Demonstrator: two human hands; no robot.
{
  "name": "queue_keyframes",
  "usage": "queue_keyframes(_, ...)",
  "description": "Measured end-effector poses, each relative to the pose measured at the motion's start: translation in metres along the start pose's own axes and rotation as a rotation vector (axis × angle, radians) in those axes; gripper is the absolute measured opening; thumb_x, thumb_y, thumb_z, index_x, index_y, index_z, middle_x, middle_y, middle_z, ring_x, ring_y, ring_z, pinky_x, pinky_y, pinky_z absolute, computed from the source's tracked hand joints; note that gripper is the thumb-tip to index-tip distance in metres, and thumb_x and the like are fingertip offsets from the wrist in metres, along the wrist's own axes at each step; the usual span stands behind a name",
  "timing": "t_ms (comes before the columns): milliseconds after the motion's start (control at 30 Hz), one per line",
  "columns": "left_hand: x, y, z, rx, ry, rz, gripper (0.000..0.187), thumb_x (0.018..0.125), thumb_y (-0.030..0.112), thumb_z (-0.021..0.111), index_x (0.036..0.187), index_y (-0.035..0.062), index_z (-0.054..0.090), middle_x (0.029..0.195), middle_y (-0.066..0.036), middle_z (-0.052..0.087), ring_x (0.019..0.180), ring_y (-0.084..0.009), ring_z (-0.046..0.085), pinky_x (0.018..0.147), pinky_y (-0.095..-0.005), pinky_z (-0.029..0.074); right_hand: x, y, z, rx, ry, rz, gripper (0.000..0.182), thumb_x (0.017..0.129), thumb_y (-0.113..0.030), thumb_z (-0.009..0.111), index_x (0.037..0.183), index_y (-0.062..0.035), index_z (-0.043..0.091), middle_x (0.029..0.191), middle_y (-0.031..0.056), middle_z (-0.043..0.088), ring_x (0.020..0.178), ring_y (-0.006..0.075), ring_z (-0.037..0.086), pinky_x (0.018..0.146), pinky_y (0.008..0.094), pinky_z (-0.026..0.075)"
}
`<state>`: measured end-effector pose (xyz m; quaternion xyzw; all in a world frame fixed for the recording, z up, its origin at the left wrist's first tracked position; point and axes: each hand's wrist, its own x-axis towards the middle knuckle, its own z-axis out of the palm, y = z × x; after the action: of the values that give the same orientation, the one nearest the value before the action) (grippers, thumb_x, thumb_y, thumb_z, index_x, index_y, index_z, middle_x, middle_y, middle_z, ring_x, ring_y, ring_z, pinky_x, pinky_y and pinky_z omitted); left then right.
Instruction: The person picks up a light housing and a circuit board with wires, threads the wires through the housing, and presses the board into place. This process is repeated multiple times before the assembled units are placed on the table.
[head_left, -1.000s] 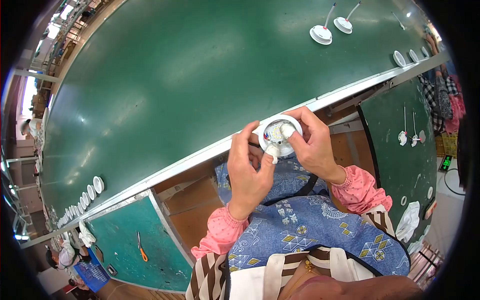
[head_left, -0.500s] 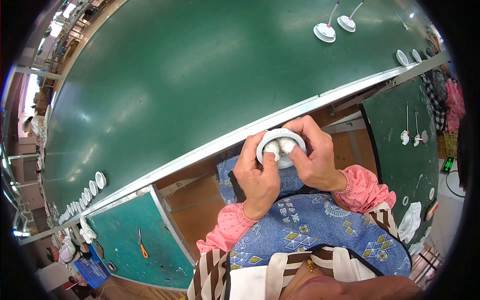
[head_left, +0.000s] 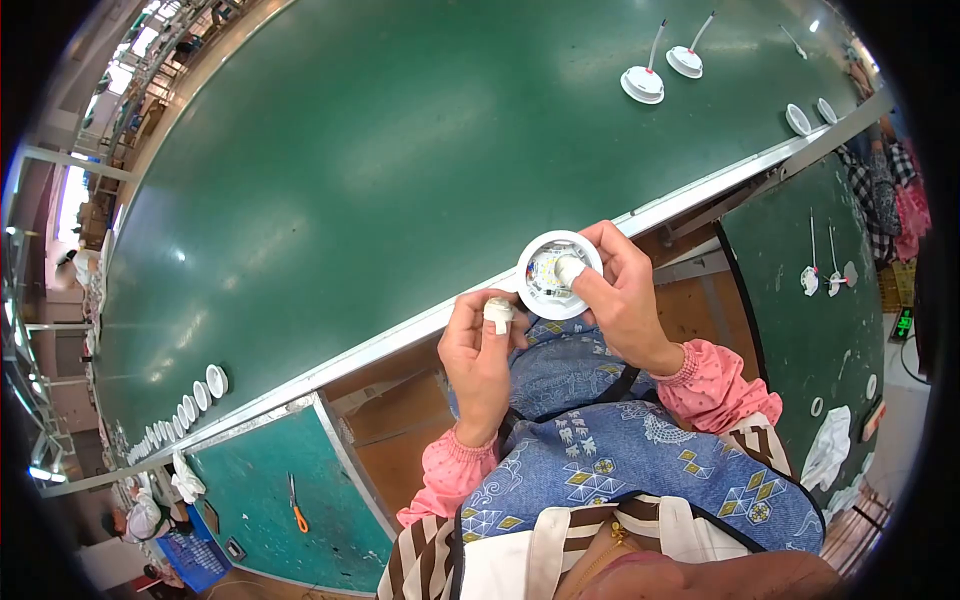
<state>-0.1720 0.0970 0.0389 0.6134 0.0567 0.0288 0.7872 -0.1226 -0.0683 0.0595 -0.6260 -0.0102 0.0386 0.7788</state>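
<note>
A round white LED downlight (head_left: 538, 306) with a yellow-dotted circuit board inside is in my right hand (head_left: 622, 300). My right thumb, its tip wrapped in white tape, presses inside the ring, and the fingers are closed around the rim. Just left of the lamp, apart from it, is my left hand (head_left: 482, 350). Its taped thumb lies against curled fingers; whether anything small is between them is hidden. Both hands are above my lap, at the near edge of the green table (head_left: 350, 200).
Two white lamps with wires (head_left: 642, 85) stand at the table's far right. White rings (head_left: 217, 380) line up at the left edge, and two more (head_left: 797, 120) at the right. Orange-handled scissors (head_left: 297, 505) lie on the lower left board. A white cloth (head_left: 828, 448) is at right.
My left hand has let go of the downlight and moved left and slightly down. My right hand keeps it, and the lamp has tilted so its inside faces up.
</note>
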Motion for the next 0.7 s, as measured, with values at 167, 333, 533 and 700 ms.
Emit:
queue_keyframes(167, 0.005, -0.022, -0.012, -0.559, -0.213, -0.300, 0.041, 0.105, 0.025, 0.053, 0.138, 0.0012, 0.053, 0.118, -0.011, 0.064, 0.096, -0.0169, 0.062, 0.083, -0.0302, 0.051, -0.004, -0.003, 0.003, 0.125, -0.031, 0.092, 0.014, 0.091, -0.001, 0.058, 0.104, 0.0039, 0.056, 0.088, 0.0059, 0.065, 0.066, 0.0025, 0.055, 0.047, 0.0197, 0.040)
queue_keyframes(333, 0.023, -0.006, 0.017, -0.953, -0.184, -0.247, 0.047, 0.106, 0.024, 0.050, 0.148, 0.0045, 0.044, 0.147, -0.012, 0.049, 0.131, -0.0227, 0.052, 0.107, -0.0377, 0.046, -0.009, -0.006, -0.002, 0.316, -0.115, 0.193, 0.017, 0.093, -0.005, 0.059, 0.108, 0.0028, 0.056, 0.089, 0.0060, 0.065, 0.065, 0.0039, 0.056, 0.047, 0.0196, 0.042)
queue_keyframes(533, 0.026, -0.009, 0.018, -0.605, -0.143, 0.074, 0.035, 0.108, 0.025, 0.046, 0.126, -0.0049, 0.054, 0.105, -0.015, 0.068, 0.080, -0.0156, 0.062, 0.071, -0.0269, 0.051, -0.002, -0.006, -0.018, 0.276, -0.203, 0.187, 0.034, 0.098, -0.018, 0.056, 0.127, 0.0004, 0.054, 0.108, 0.0062, 0.062, 0.083, 0.0087, 0.062, 0.064, 0.0243, 0.053)
queue_keyframes(700, 0.019, 0.002, 0.037, -0.337, -0.124, 0.152, 0.032, 0.109, 0.021, 0.045, 0.126, -0.0048, 0.054, 0.104, -0.014, 0.068, 0.080, -0.0148, 0.063, 0.069, -0.0267, 0.049, 0.004, 0.007, -0.010, 0.020, -0.237, -0.002, 0.042, 0.104, -0.035, 0.053, 0.128, -0.0019, 0.054, 0.094, 0.0029, 0.059, 0.075, 0.0074, 0.056, 0.062, 0.0246, 0.047)
